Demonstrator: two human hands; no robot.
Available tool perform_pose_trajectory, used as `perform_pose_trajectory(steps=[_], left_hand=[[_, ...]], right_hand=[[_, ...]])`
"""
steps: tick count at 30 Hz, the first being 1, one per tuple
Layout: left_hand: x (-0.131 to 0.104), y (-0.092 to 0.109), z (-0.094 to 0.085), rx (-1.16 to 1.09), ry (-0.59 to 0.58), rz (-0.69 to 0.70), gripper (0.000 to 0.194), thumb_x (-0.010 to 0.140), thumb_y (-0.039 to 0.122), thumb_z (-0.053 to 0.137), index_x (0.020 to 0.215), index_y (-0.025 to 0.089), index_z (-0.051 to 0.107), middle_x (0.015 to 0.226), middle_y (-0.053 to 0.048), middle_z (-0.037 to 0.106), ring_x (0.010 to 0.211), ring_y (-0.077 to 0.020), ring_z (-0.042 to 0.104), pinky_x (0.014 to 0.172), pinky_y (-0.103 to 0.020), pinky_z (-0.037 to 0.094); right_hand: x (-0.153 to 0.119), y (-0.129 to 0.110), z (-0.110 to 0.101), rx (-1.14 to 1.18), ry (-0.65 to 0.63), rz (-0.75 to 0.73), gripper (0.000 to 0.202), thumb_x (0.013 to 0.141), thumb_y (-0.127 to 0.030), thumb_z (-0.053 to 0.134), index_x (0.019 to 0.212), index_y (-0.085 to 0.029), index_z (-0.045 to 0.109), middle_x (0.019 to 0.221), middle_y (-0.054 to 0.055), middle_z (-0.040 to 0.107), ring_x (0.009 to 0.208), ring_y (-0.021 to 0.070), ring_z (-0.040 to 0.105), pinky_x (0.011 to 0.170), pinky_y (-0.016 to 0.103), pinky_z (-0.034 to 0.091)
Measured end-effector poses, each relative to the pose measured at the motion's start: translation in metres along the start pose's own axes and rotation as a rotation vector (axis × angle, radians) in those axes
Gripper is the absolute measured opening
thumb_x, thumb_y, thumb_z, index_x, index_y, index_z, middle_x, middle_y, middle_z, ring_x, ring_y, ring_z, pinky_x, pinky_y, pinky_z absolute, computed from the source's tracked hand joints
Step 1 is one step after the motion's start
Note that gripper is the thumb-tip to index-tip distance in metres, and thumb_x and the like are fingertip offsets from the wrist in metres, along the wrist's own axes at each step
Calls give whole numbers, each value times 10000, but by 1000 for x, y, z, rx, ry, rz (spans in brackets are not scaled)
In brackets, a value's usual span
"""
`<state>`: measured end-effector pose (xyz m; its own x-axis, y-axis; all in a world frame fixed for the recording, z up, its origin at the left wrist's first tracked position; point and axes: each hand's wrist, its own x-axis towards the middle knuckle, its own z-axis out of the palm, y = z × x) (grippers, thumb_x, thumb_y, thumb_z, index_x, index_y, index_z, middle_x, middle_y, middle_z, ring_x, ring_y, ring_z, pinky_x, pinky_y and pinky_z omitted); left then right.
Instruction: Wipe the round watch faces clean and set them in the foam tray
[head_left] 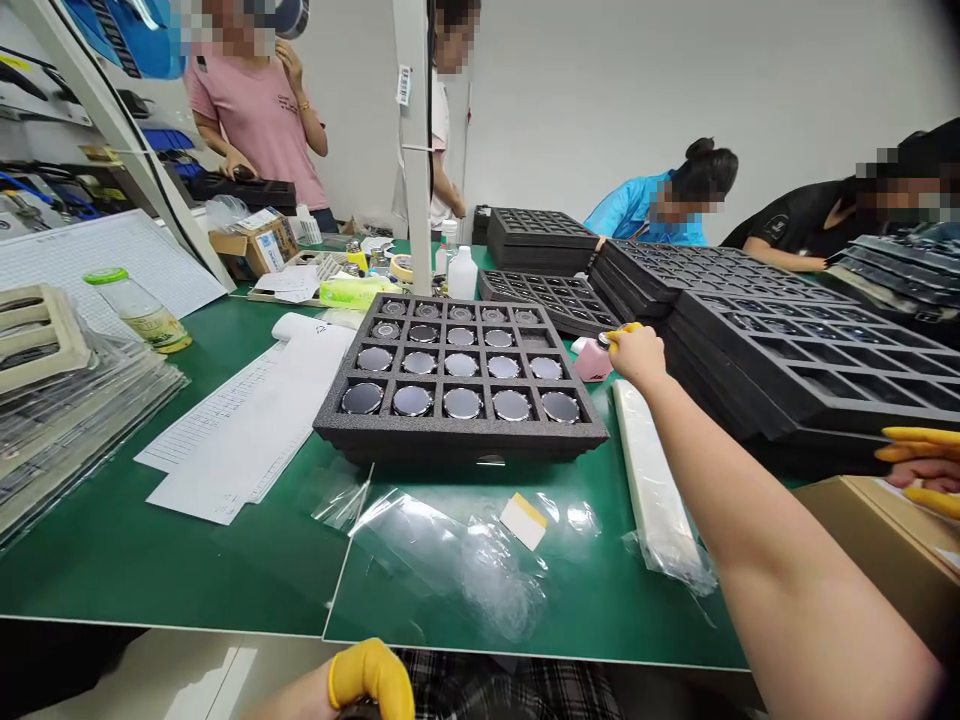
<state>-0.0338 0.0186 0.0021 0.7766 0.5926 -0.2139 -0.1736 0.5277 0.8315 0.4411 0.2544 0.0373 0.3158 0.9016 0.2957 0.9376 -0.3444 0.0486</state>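
My right hand (636, 352), yellow covers on its fingers, reaches far forward. Its fingers are bent together at the top of a small pink bottle (592, 360); whether they hold anything there is hidden. Low at the front edge is my left hand (373, 678), also in yellow, curled round something dark that is mostly cut off by the frame. Between them on the green table (255, 560) lies a black foam tray (457, 430). Round watches (461, 403) sit face up in its compartments, and one compartment at the back right holds none.
Clear plastic film (465, 560) and a white-and-yellow card (523, 521) lie before the tray. A white wrapped pack (656, 480) is at right, near stacked foam trays (787, 390) and a cardboard box (877, 530). Paper sheets (247, 430) lie left. Co-workers stand or sit behind.
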Motion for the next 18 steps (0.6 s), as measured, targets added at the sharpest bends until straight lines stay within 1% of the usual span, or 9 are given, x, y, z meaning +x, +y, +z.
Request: perform_pose_trajectory(steps=[3, 6, 9, 11, 13, 14, 16, 17, 18], left_hand=[[17, -11, -9, 3, 42, -39, 314, 592, 500, 855, 644, 207, 755, 678, -72, 723, 735, -235, 685, 761, -325, 499], [28, -22, -16, -16, 15, -71, 357, 542, 520, 874, 600, 197, 734, 667, -70, 710, 754, -242, 681, 770, -343, 506], [27, -26, -19, -45, -15, -68, 426, 542, 575, 853, 641, 179, 734, 707, -76, 701, 753, -220, 671, 774, -328, 506], [22, -22, -18, -39, -37, -40, 439, 521, 547, 876, 689, 171, 725, 726, -61, 687, 744, -192, 661, 770, -301, 503], [16, -15, -11, -7, -63, -17, 448, 491, 485, 910, 739, 174, 703, 698, -29, 659, 716, -174, 654, 734, -281, 505], [14, -11, -6, 9, -66, -16, 457, 499, 456, 914, 789, 182, 692, 691, -14, 649, 694, -171, 653, 706, -279, 508], [11, -2, 7, 7, -16, -23, 516, 590, 366, 889, 1022, 231, 640, 789, -1, 659, 689, -159, 656, 686, -280, 512], [10, 1, 15, 5, 24, -28, 581, 632, 300, 869, 1133, 268, 577, 852, 7, 657, 704, -147, 657, 692, -273, 511], [11, 4, 22, 14, 74, -36, 645, 671, 228, 842, 1214, 304, 501, 903, 16, 646, 730, -133, 655, 706, -263, 506]], right_hand=[[1, 3, 5, -27, -18, -32, 289, 939, -338, 553, 1149, -149, 618, 1164, 103, 599, 1099, 259, 544, 911, 440, 442], [0, 5, 5, -28, -22, -46, 269, 933, -250, 519, 1137, -141, 655, 1109, 128, 610, 1085, 275, 515, 861, 401, 407], [-1, 4, 1, 7, -12, -51, 291, 907, -173, 506, 1138, -128, 679, 1097, 144, 620, 1050, 283, 526, 811, 381, 407], [-1, 1, -6, 49, 7, -55, 320, 875, -113, 496, 1121, -88, 700, 1067, 185, 628, 1031, 303, 535, 782, 376, 406], [-5, -5, -17, 101, 45, -55, 362, 853, -66, 471, 1138, -32, 692, 1036, 224, 629, 1025, 314, 542, 780, 380, 408], [-10, -10, -25, 132, 68, -57, 382, 856, -58, 453, 1163, -7, 674, 1031, 234, 627, 1033, 312, 544, 794, 384, 413], [-35, -25, -40, 194, 107, -74, 407, 886, -77, 418, 1221, 2, 634, 1062, 231, 617, 1068, 294, 545, 834, 384, 424], [-55, -35, -49, 237, 119, -103, 401, 908, -109, 413, 1234, -16, 628, 1081, 219, 613, 1086, 283, 545, 850, 381, 433], [-80, -46, -57, 275, 123, -142, 387, 920, -142, 428, 1241, -69, 632, 1115, 191, 607, 1089, 265, 550, 860, 374, 444]])
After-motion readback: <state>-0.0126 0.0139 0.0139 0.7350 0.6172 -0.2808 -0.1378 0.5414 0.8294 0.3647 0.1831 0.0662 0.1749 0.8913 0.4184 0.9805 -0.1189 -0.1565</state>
